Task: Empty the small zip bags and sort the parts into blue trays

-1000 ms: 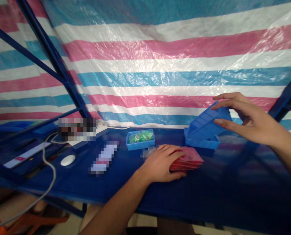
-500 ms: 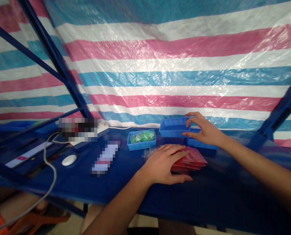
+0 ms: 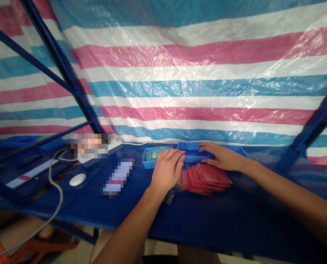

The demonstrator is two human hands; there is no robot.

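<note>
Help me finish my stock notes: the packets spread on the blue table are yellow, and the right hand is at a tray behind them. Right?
Not quite: the packets are red, not yellow, as the head view shows. They are spread on the blue table, with the right hand at a tray behind them.

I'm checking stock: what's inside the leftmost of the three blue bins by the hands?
Green, shiny items show in that bin. The left hand covers its right front corner, hiding contents there; anything beneath the top layer is hidden.
</note>
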